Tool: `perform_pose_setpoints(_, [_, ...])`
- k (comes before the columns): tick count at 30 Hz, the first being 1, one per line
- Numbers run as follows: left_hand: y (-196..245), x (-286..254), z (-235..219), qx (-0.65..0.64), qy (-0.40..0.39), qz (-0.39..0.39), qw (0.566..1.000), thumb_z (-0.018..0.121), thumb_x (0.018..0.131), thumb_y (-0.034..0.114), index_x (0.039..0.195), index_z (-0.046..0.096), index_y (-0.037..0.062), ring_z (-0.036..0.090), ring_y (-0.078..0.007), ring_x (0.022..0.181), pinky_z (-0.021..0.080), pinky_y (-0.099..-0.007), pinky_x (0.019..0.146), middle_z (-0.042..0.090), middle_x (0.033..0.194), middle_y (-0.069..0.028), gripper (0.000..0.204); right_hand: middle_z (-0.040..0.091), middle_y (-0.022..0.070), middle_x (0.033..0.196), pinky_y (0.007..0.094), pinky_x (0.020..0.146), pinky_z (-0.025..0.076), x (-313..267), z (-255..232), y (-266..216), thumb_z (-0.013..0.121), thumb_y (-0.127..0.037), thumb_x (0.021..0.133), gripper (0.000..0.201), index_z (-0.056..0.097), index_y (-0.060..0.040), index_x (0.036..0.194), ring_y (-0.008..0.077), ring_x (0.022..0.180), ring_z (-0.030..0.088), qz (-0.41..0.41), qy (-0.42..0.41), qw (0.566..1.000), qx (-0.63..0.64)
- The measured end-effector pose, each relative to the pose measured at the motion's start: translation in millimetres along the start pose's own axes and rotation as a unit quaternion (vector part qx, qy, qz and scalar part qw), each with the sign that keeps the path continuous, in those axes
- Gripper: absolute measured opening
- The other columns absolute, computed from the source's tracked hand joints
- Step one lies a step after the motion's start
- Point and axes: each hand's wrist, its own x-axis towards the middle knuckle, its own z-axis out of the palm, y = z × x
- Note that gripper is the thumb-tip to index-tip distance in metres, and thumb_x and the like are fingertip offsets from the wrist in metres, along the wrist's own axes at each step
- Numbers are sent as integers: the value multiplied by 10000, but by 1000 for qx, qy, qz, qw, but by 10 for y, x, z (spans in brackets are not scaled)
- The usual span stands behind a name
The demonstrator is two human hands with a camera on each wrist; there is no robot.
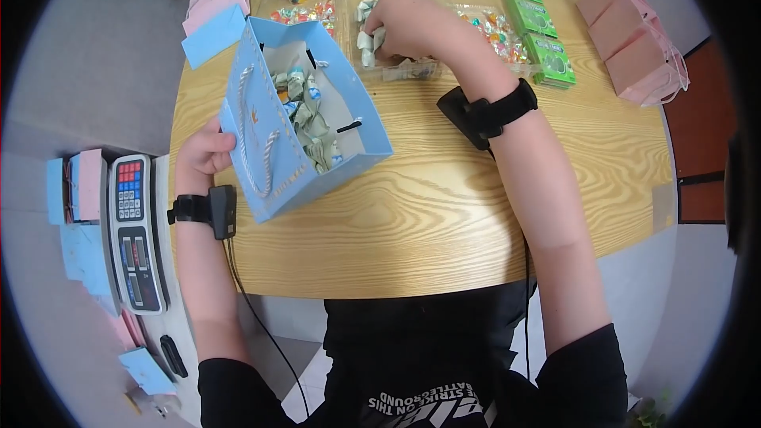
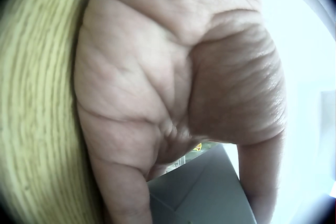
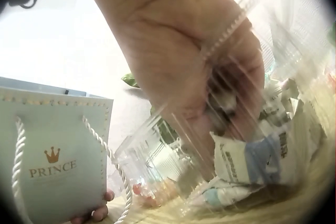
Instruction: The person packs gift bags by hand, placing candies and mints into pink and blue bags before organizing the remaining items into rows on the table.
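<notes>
A blue paper bag [image 1: 289,182] with white rope handles leans open on the table, wrapped candies [image 1: 305,115] inside it. My left hand [image 1: 208,149] grips its left edge, thumb on the outside; in the left wrist view the hand [image 2: 173,77] has the bag's grey-looking panel [image 2: 202,187] between thumb and fingers. At a clear plastic container, my right hand [image 1: 416,25] has its fingers curled round pale wrapped candies [image 1: 369,41]. The right wrist view shows the hand [image 3: 184,61] behind clear plastic, a candy [image 3: 224,100] in its curled fingers and larger wrapped pieces [image 3: 262,158] below.
Small colourful candies [image 1: 495,32] fill neighbouring compartments, beside green boxes [image 1: 551,59]. Pink bags [image 1: 634,40] stand at the right edge, pink and blue paper pieces [image 1: 214,36] at the back left. A scale [image 1: 139,234] is left of the table [image 1: 444,230]. Full tubs stand behind.
</notes>
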Motion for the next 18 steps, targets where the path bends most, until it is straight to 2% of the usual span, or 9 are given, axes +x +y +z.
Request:
perform_pose_setpoints(2, [9, -3, 16, -1, 1, 0, 1000, 797, 757, 160, 1395, 372, -67, 598, -244, 1148, 503, -353, 957, 558, 1309, -175, 799, 706, 120, 871, 358, 694, 548, -15, -39, 22, 790, -102, 691, 400, 725, -117, 1085, 258, 763, 672, 14, 0, 1000, 7])
perform_pose_setpoints(4, [7, -1, 36, -4, 3, 2, 1000, 796, 758, 156, 1392, 375, -69, 599, -245, 1147, 503, -354, 958, 559, 1307, -176, 794, 709, 119, 867, 352, 667, 546, 15, -50, 112, 792, -113, 687, 405, 723, -112, 1086, 242, 732, 669, -24, 53, 998, 18])
perform_pose_setpoints(5, [11, 3, 48, -10, -4, 1, 1000, 796, 760, 152, 1390, 375, -72, 600, -243, 1144, 505, -352, 956, 560, 1305, -177, 790, 709, 119, 867, 352, 667, 546, 4, -66, 133, 792, -113, 687, 405, 723, -112, 1086, 242, 732, 669, -25, 52, 998, 18])
perform_pose_setpoints(8, [9, 11, 70, -22, -11, 4, 1000, 794, 764, 143, 1386, 374, -78, 601, -243, 1142, 510, -350, 951, 563, 1300, -177, 782, 695, 120, 876, 354, 671, 544, -63, -221, 137, 772, -89, 694, 347, 726, -85, 1037, 265, 753, 671, -52, 75, 994, 53])
perform_pose_setpoints(9, [9, 11, 68, -26, -12, 6, 1000, 792, 767, 138, 1384, 373, -81, 601, -243, 1142, 513, -348, 948, 563, 1298, -178, 778, 697, 151, 874, 358, 696, 530, -113, -290, 127, 744, -87, 732, 300, 720, -58, 1030, 280, 765, 666, -54, 89, 992, 72])
perform_pose_setpoints(10, [18, 13, 53, -27, -11, 8, 1000, 792, 767, 138, 1384, 373, -81, 601, -243, 1142, 513, -348, 948, 563, 1298, -178, 778, 700, 181, 873, 363, 721, 516, -167, -369, 84, 716, -84, 770, 258, 714, -30, 1022, 296, 776, 661, -55, 102, 989, 91])
perform_pose_setpoints(15, [17, 18, 73, -59, -22, -1, 998, 772, 780, 99, 1388, 369, -75, 594, -251, 1152, 510, -353, 958, 557, 1304, -177, 749, 695, 202, 890, 381, 751, 523, -526, -757, -380, 691, -77, 774, 198, 719, -8, 958, 319, 819, 665, -106, 80, 985, 115])
perform_pose_setpoints(17, [18, 26, 94, -66, -22, 2, 998, 767, 783, 93, 1389, 366, -73, 594, -252, 1153, 510, -356, 960, 556, 1304, -178, 746, 693, 203, 879, 382, 754, 523, -549, -743, -484, 679, -80, 783, 180, 718, 2, 939, 318, 820, 664, -126, 70, 983, 109])
perform_pose_setpoints(18, [22, 29, 98, -72, -23, 4, 997, 762, 786, 86, 1391, 362, -71, 594, -254, 1153, 510, -359, 963, 556, 1303, -179, 742, 693, 195, 885, 381, 760, 523, -534, -685, -498, 672, -89, 792, 188, 714, 4, 949, 315, 828, 662, -187, 76, 975, 95])
